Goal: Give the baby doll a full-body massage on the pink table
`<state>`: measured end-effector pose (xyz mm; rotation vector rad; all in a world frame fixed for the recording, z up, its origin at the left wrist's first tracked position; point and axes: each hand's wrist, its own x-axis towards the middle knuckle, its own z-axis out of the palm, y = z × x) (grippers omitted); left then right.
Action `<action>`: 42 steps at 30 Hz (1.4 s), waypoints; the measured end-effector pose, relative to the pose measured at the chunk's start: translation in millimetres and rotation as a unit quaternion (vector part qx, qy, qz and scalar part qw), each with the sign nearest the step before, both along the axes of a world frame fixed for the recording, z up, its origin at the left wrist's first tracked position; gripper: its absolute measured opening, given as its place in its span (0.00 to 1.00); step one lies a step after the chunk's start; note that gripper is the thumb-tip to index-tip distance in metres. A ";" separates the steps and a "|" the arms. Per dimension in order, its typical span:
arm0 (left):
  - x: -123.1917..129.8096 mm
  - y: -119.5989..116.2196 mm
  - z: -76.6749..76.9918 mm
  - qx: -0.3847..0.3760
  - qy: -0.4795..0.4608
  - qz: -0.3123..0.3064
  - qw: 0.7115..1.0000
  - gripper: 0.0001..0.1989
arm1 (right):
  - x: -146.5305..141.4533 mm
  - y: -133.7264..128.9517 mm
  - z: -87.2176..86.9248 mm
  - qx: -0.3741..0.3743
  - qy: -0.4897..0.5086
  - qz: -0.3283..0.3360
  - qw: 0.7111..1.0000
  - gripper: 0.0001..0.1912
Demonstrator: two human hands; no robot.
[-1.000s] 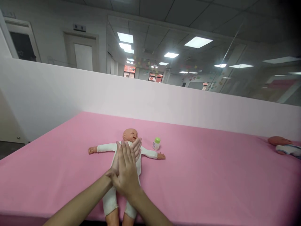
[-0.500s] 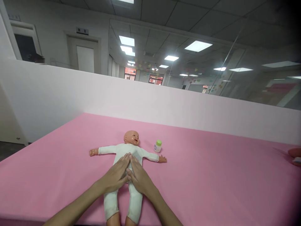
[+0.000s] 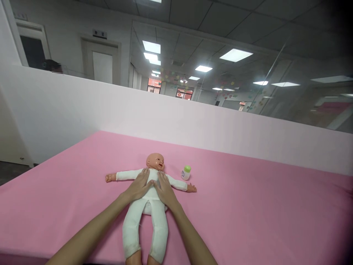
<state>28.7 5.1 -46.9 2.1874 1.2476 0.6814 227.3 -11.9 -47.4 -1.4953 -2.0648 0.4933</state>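
A baby doll point(image 3: 149, 193) with a white cloth body lies on its back, head at the far end, arms spread and legs toward me. My left hand point(image 3: 139, 185) rests flat on the left side of its chest, fingertips near the neck. On the right side of the chest, my right hand point(image 3: 164, 189) also lies flat with its fingers stretched out. The thumbs come close together at the middle of the chest. Beside the doll's arm on the right stands a small bottle point(image 3: 185, 173) with a green cap, touched by neither hand.
A pink cover point(image 3: 248, 206) spreads over the table under the doll. Along the back runs a low white wall point(image 3: 176, 114) with glass above it. Behind the wall at the far left, part of a person's head point(image 3: 51, 65) shows.
Both hands have slid up the doll from the belly to the upper chest, and their fingertips have moved apart. A reddish object at the right edge is out of view.
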 end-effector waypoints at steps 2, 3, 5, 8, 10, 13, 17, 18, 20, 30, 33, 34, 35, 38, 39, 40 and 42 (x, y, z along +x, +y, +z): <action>-7.4 0.1 -0.8 -0.017 -0.001 0.015 1.000 0.50 | 9.1 1.5 -10.3 0.000 0.023 -0.030 0.999 0.45; -11.4 -1.3 -1.3 -0.028 -0.004 0.023 0.999 0.51 | 13.5 0.9 -14.7 -0.003 0.032 -0.040 0.999 0.46; -19.5 -5.8 -2.4 -0.051 -0.008 0.032 0.998 0.52 | 20.6 -3.0 -20.3 -0.015 0.043 -0.051 0.998 0.46; -31.6 -15.2 -2.6 -0.079 -0.003 0.025 0.997 0.53 | 25.5 -16.8 -19.7 -0.041 0.060 -0.058 0.996 0.47; -39.2 -23.3 -1.2 -0.092 0.007 0.006 0.996 0.52 | 25.7 -30.6 -14.5 -0.058 0.075 -0.054 0.994 0.46; -47.3 -37.4 2.3 -0.101 0.025 -0.031 0.994 0.49 | 23.9 -53.1 -4.0 -0.084 0.087 -0.030 0.992 0.44; -42.0 -55.8 7.9 -0.057 0.046 -0.094 0.993 0.44 | 19.0 -70.5 10.0 -0.103 0.073 0.029 0.992 0.41; -37.0 -59.2 9.7 -0.036 0.045 -0.111 0.992 0.43 | 16.8 -70.9 13.2 -0.101 0.066 0.049 0.992 0.40; -23.7 -62.8 13.9 0.010 0.034 -0.133 0.990 0.41 | 10.6 -67.0 19.4 -0.082 0.049 0.094 0.991 0.37; 31.9 -16.2 9.2 0.057 -0.010 -0.023 0.998 0.43 | -11.7 -4.9 11.7 0.048 0.020 0.087 0.995 0.34; 30.9 -3.3 -0.5 0.056 -0.006 0.019 0.998 0.45 | -4.2 7.9 -4.7 0.028 0.021 0.007 0.999 0.34; 29.1 -0.6 -3.1 0.053 -0.002 0.029 0.998 0.46 | -0.7 10.2 -10.2 0.022 0.026 -0.016 0.999 0.35; 26.5 1.5 -5.1 0.048 0.000 0.037 0.998 0.47 | 3.0 11.5 -15.4 0.018 0.036 -0.035 0.999 0.36; 15.4 5.0 -9.3 0.010 -0.006 0.062 0.998 0.50 | 14.7 10.4 -26.9 0.017 0.068 -0.071 0.995 0.40; 10.6 5.2 -10.1 -0.007 -0.013 0.069 0.998 0.50 | 18.3 8.9 -28.9 0.016 0.070 -0.077 0.994 0.41; 5.4 4.7 -10.8 -0.024 -0.020 0.072 0.997 0.50 | 21.4 6.8 -29.9 0.014 0.067 -0.079 0.995 0.41; -5.8 1.6 -11.4 -0.049 -0.031 0.066 0.996 0.51 | 25.9 0.8 -28.7 0.002 0.054 -0.080 0.995 0.41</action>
